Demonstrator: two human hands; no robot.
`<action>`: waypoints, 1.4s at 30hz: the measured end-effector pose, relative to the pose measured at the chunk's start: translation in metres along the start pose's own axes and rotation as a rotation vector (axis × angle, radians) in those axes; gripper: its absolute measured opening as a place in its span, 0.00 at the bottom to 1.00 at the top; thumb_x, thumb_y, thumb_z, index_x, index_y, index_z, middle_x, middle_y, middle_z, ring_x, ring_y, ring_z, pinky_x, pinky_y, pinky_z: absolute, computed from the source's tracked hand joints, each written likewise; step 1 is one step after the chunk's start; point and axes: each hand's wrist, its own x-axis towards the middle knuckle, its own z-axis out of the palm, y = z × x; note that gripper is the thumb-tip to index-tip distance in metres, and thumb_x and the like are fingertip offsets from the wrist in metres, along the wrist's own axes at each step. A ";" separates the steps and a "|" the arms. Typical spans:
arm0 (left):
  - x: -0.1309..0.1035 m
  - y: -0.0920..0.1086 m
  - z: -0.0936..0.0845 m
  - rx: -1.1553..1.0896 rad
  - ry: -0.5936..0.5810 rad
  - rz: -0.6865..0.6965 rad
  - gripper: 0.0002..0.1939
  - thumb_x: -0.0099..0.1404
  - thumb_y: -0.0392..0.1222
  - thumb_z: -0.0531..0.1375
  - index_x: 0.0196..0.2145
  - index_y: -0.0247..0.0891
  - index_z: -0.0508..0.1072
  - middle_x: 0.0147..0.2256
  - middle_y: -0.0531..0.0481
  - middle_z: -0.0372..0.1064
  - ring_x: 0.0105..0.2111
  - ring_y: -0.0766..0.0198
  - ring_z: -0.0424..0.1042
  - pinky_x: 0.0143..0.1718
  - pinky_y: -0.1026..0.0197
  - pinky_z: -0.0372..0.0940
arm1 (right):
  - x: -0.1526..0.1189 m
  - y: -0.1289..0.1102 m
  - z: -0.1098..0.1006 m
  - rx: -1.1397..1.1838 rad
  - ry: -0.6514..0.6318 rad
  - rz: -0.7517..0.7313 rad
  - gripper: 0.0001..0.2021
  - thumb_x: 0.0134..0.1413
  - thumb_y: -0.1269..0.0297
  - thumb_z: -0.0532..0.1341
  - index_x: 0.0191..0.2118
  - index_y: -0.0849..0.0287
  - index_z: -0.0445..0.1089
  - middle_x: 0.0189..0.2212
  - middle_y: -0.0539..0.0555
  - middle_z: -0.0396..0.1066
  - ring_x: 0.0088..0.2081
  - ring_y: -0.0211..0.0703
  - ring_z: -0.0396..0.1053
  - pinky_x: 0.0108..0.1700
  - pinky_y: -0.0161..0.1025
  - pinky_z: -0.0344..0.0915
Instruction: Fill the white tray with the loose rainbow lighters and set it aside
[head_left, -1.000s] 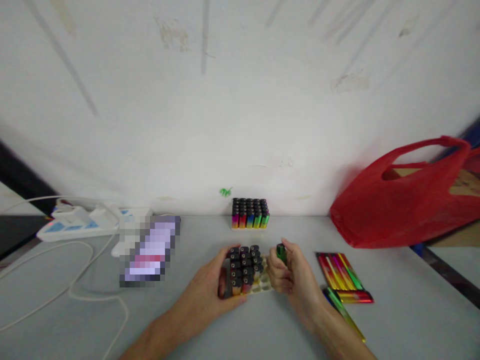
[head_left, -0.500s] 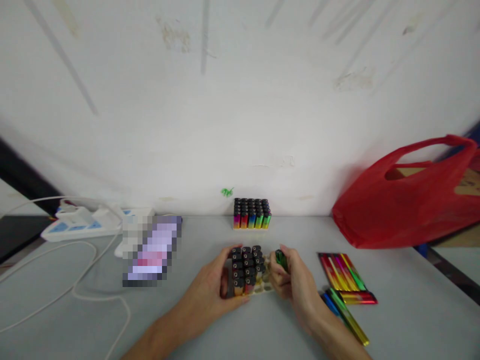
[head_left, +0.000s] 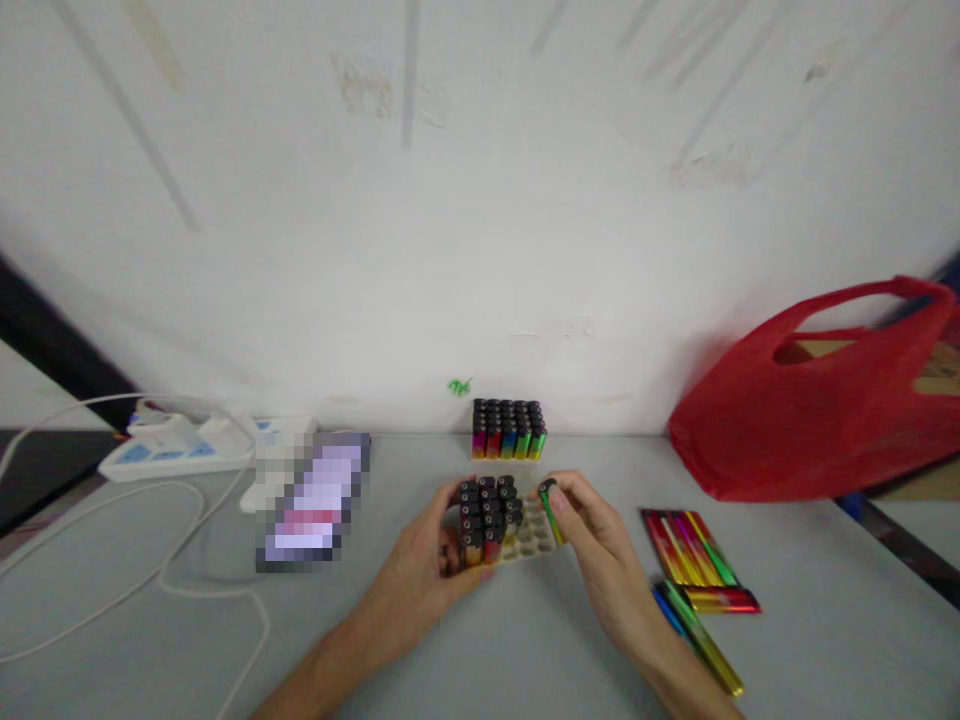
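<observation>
Black-topped lighters [head_left: 489, 510] stand upright in rows on the left part of a pale tray with holes [head_left: 534, 535]. My left hand [head_left: 429, 555] is wrapped round the tray's left side, thumb along the front edge and fingers behind. Over the tray's right end, my right hand [head_left: 592, 530] pinches a green and yellow lighter [head_left: 552, 510], tilted, its black top up. Several holes between the standing lighters and my right hand show no lighter in them. Right of that hand lie loose metallic lighters [head_left: 686, 548], with a green-gold one [head_left: 705, 640] and a blue one [head_left: 670, 610] nearer me.
A full block of lighters [head_left: 508, 430] stands against the wall. A red bag [head_left: 810, 420] sits at the right. On the left are a blurred phone [head_left: 319, 495], a white power strip [head_left: 180, 455] and a loose white cable [head_left: 202, 592].
My right hand has turned the green lighter so that more of its length shows beside the tray. Both hands and the tray sit slightly higher in view.
</observation>
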 end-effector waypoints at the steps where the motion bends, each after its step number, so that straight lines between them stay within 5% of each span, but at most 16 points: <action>1: 0.000 0.000 0.000 0.007 0.023 -0.004 0.40 0.66 0.45 0.73 0.70 0.39 0.63 0.33 0.52 0.77 0.26 0.61 0.73 0.25 0.65 0.69 | 0.000 -0.001 -0.001 -0.055 -0.014 -0.041 0.15 0.76 0.47 0.64 0.44 0.53 0.78 0.41 0.52 0.74 0.44 0.48 0.69 0.49 0.41 0.64; 8: 0.002 0.004 -0.001 -0.010 0.069 -0.061 0.43 0.66 0.48 0.73 0.71 0.39 0.60 0.31 0.53 0.75 0.23 0.64 0.68 0.17 0.68 0.67 | 0.000 0.003 -0.007 -0.270 -0.072 -0.181 0.06 0.71 0.60 0.71 0.50 0.49 0.83 0.43 0.51 0.80 0.47 0.49 0.72 0.53 0.40 0.66; 20: 0.006 0.002 -0.005 -0.021 0.061 -0.082 0.47 0.62 0.47 0.75 0.72 0.40 0.59 0.34 0.52 0.75 0.25 0.63 0.69 0.16 0.66 0.73 | -0.001 0.000 -0.008 -0.430 -0.271 -0.297 0.09 0.78 0.67 0.64 0.54 0.48 0.81 0.46 0.52 0.78 0.47 0.45 0.76 0.53 0.38 0.71; 23: 0.005 0.002 -0.005 -0.034 0.039 -0.086 0.46 0.63 0.46 0.74 0.72 0.41 0.59 0.36 0.50 0.77 0.25 0.63 0.69 0.16 0.66 0.73 | -0.003 0.005 -0.005 -0.529 -0.214 -0.327 0.12 0.81 0.65 0.59 0.57 0.47 0.79 0.51 0.55 0.75 0.51 0.47 0.76 0.54 0.40 0.71; 26: 0.005 0.002 -0.006 -0.018 0.034 -0.079 0.46 0.63 0.46 0.74 0.72 0.40 0.58 0.35 0.50 0.76 0.25 0.62 0.68 0.16 0.65 0.73 | -0.003 0.007 -0.006 -0.703 -0.064 -0.332 0.14 0.82 0.61 0.56 0.63 0.50 0.74 0.48 0.56 0.75 0.44 0.49 0.76 0.48 0.43 0.72; 30: 0.004 0.000 -0.007 -0.019 0.022 -0.100 0.46 0.63 0.45 0.73 0.72 0.38 0.57 0.33 0.53 0.72 0.26 0.61 0.68 0.17 0.64 0.74 | 0.001 -0.008 -0.021 -1.201 0.113 -0.036 0.15 0.81 0.54 0.54 0.53 0.56 0.74 0.33 0.56 0.78 0.33 0.57 0.78 0.37 0.48 0.67; 33: 0.003 0.000 -0.006 -0.029 0.018 -0.107 0.46 0.63 0.45 0.73 0.73 0.38 0.58 0.29 0.57 0.67 0.25 0.62 0.66 0.17 0.65 0.73 | -0.001 -0.028 -0.040 -1.562 0.109 0.324 0.17 0.79 0.50 0.55 0.45 0.56 0.75 0.32 0.63 0.81 0.39 0.70 0.83 0.37 0.50 0.64; 37: 0.003 -0.001 -0.005 -0.049 0.009 -0.114 0.46 0.63 0.44 0.73 0.73 0.39 0.57 0.30 0.56 0.69 0.25 0.64 0.64 0.16 0.68 0.72 | -0.011 -0.045 -0.059 -1.580 -0.012 0.538 0.20 0.77 0.45 0.59 0.39 0.53 0.77 0.38 0.63 0.84 0.45 0.70 0.83 0.40 0.50 0.63; 42: 0.003 0.000 -0.005 -0.047 0.010 -0.125 0.46 0.65 0.47 0.73 0.72 0.38 0.57 0.30 0.57 0.68 0.25 0.64 0.64 0.17 0.67 0.72 | -0.020 -0.039 -0.055 -1.555 -0.170 0.577 0.13 0.74 0.56 0.63 0.38 0.55 0.79 0.40 0.63 0.85 0.45 0.65 0.83 0.38 0.46 0.59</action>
